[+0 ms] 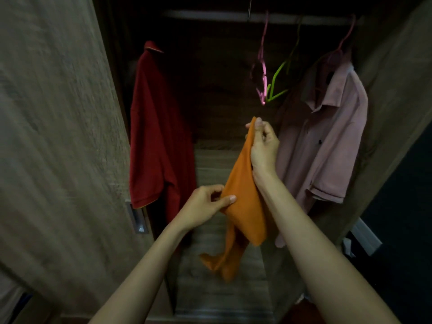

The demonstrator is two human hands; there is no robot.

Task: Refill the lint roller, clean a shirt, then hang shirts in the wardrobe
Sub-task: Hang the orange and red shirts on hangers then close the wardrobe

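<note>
I stand before an open wardrobe. An orange shirt (243,206) hangs bunched between my hands. My right hand (263,146) pinches its upper edge, raised toward the rail. Lower and to the left, my left hand (205,208) grips the fabric's side. The shirt's tail dangles below. A dark red polo shirt (156,136) hangs at the left of the wardrobe, and a pink button shirt (327,141) hangs at the right on a pink hanger. Between them, an empty pink hanger (263,73) and an empty green hanger (278,83) hang from the rail (210,15).
The wardrobe's left door (58,136) stands open, with a metal recessed handle (139,217) near its edge. The right side panel (397,90) closes the space. Wooden shelves or drawers (215,160) lie below the hanging clothes. Dark floor clutter shows at the lower right.
</note>
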